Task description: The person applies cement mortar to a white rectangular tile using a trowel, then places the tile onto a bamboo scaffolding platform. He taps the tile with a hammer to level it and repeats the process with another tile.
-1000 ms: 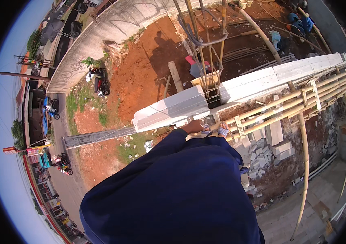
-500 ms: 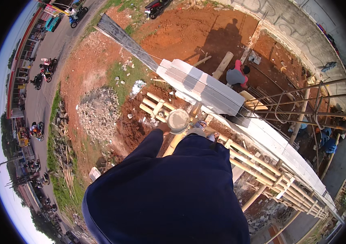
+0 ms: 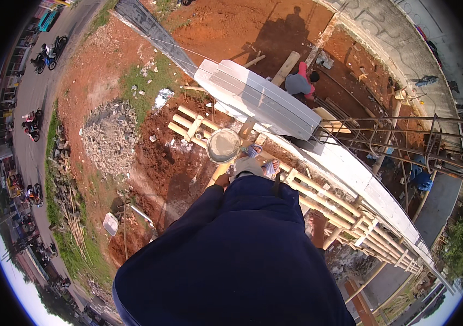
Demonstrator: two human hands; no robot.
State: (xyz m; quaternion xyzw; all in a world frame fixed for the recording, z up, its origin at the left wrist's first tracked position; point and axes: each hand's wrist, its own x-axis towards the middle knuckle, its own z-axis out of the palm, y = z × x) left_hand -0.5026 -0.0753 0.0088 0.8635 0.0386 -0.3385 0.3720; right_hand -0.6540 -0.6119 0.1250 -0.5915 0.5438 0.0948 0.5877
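Note:
A round bucket (image 3: 224, 145) of grey wet mortar stands on the bamboo scaffold (image 3: 194, 126), just beyond my feet. My left hand (image 3: 222, 181) is on the near side of the bucket, apart from its rim and close to my knee; its fingers are too small and dark to read. On the other side of my body, my right hand (image 3: 317, 218) hangs low beside the bamboo poles, and its finger shape is blurred. My sandalled feet (image 3: 254, 150) rest on the scaffold, next to a wall of pale blocks (image 3: 264, 103).
Beyond the wall a person (image 3: 299, 85) in grey and pink bends over red soil. Steel rebar (image 3: 394, 142) juts in from the right. A taut string runs along the wall top. Rubble (image 3: 109, 133) lies below on the left, with a road (image 3: 35, 92) carrying motorbikes farther off.
My left hand has come away from the bucket's side and drawn back toward me. My right hand has come into view at my right side. The whole view has shifted somewhat.

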